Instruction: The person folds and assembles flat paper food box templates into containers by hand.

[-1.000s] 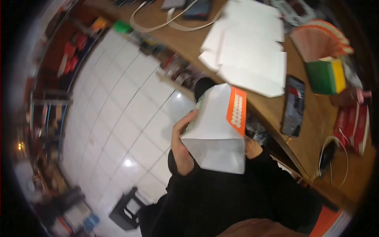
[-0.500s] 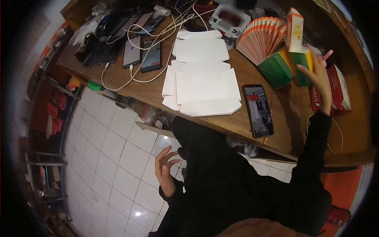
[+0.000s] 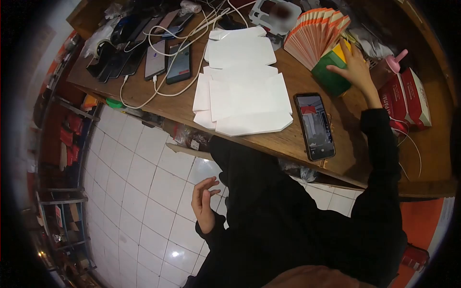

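My right hand [image 3: 357, 72] lies over the end of a fanned row of flat cartons. Its thumb and fingers are around a green-and-yellow carton [image 3: 331, 72], thumb on the green face and fingers at the yellow far edge. The row's orange-and-white ends [image 3: 312, 36] spread out behind. My left hand [image 3: 205, 204] hangs over the tiled floor, fingers loosely bent and apart, holding nothing. White unfolded cartons [image 3: 249, 98] lie stacked on the wooden desk. Between them and my right forearm rests a phone [image 3: 314, 126] with its screen lit.
Several phones [image 3: 156, 60] with white charging cables [image 3: 192, 41] are at the desk's left. Beyond my right hand stand red boxes [image 3: 406, 98] and a cup with a pink lid [image 3: 396, 62]. A grey-white bracket [image 3: 273, 17] lies at the back. Shelves [image 3: 62, 197] line the left.
My right hand has moved left with an upright green, yellow and orange carton, which now lies against the fanned row. My left hand stays low. The whole view has shifted slightly.
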Available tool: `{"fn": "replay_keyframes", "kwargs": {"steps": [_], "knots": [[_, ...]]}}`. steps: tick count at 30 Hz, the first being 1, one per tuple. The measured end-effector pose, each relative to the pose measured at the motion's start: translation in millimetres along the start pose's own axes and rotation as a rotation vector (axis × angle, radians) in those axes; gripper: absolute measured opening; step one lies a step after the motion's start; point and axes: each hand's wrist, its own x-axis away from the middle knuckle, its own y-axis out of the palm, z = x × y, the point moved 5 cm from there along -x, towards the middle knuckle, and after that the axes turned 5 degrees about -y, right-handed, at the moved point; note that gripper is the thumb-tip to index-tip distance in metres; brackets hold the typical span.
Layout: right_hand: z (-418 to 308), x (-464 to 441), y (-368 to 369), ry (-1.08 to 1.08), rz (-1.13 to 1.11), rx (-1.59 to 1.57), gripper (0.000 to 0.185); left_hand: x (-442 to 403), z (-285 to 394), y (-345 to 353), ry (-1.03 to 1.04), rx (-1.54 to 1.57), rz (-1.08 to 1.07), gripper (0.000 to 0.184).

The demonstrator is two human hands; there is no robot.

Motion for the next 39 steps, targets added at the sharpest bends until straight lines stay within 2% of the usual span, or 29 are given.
{"fn": "replay_keyframes", "kwargs": {"steps": [1, 3, 4, 5, 7, 9, 11, 13, 15, 17, 18, 20, 21, 24, 26, 31, 33, 36, 38, 39], "knots": [[5, 9, 9, -0.001, -0.013, 0.000, 0.091, -1, 0, 1, -0.013, -0.003, 0.001, 0.028], [8, 33, 11, -0.299, 0.272, -0.133, 0.087, 0, 5, 0, 0.054, -0.034, 0.023, 0.026], [-6, 51, -2, -0.283, 0.247, -0.387, 0.067, 1, 5, -1, 0.049, -0.033, 0.046, 0.025], [-17, 72, -8, -0.279, 0.235, -0.389, 0.067, 2, 4, -1, 0.038, -0.038, 0.044, 0.025], [-35, 105, -12, -0.337, 0.105, -0.873, 0.043, 2, 4, -2, 0.049, -0.035, 0.083, 0.019], [-45, 127, 10, -0.318, 0.029, -1.014, 0.035, -2, 6, 5, 0.096, -0.074, 0.040, 0.016], [-48, 137, 21, -0.341, -0.020, -1.092, 0.036, -10, 12, 16, 0.138, -0.113, -0.001, 0.014], [-49, 136, 28, -0.088, -0.097, -1.134, 0.037, -22, 38, 46, 0.459, -0.501, -0.131, 0.020], [-48, 136, 30, -0.090, -0.040, -1.165, 0.041, -38, 56, 84, 0.695, -0.692, -0.255, 0.030], [-43, 136, 38, -0.015, -0.045, -1.395, 0.045, -57, 62, 113, 0.737, -0.823, -0.257, 0.030], [-41, 135, 39, -0.015, -0.043, -1.394, 0.045, -68, 61, 119, 0.739, -0.822, -0.257, 0.030], [-36, 136, 41, -0.013, -0.028, -1.458, 0.047, -89, 49, 123, 0.674, -1.029, -0.229, 0.033], [-35, 135, 42, -0.006, -0.026, -1.460, 0.047, -94, 51, 122, 0.717, -1.084, -0.230, 0.035], [-36, 135, 42, 0.074, -0.029, -1.658, 0.048, -105, 63, 119, 0.686, -1.098, -0.293, 0.026], [-36, 134, 41, 0.118, -0.056, -1.714, 0.048, -121, 63, 119, 0.534, -1.113, -0.418, 0.016], [-35, 134, 42, 0.093, -0.090, -1.709, 0.049, -121, 75, 129, 0.568, -1.124, -0.488, 0.014], [-35, 134, 41, 0.078, -0.104, -1.708, 0.049, -115, 75, 134, 0.609, -1.232, -0.476, 0.015], [-38, 136, 42, 0.124, -0.116, -1.803, 0.045, -118, 74, 133, 0.531, -1.210, -0.527, 0.021], [-36, 138, 44, -0.026, -0.199, -1.754, 0.042, -124, 70, 130, 0.506, -1.120, -0.569, 0.019], [-37, 139, 44, -0.028, -0.201, -1.753, 0.042, -126, 69, 130, 0.483, -1.027, -0.607, 0.018]]}}
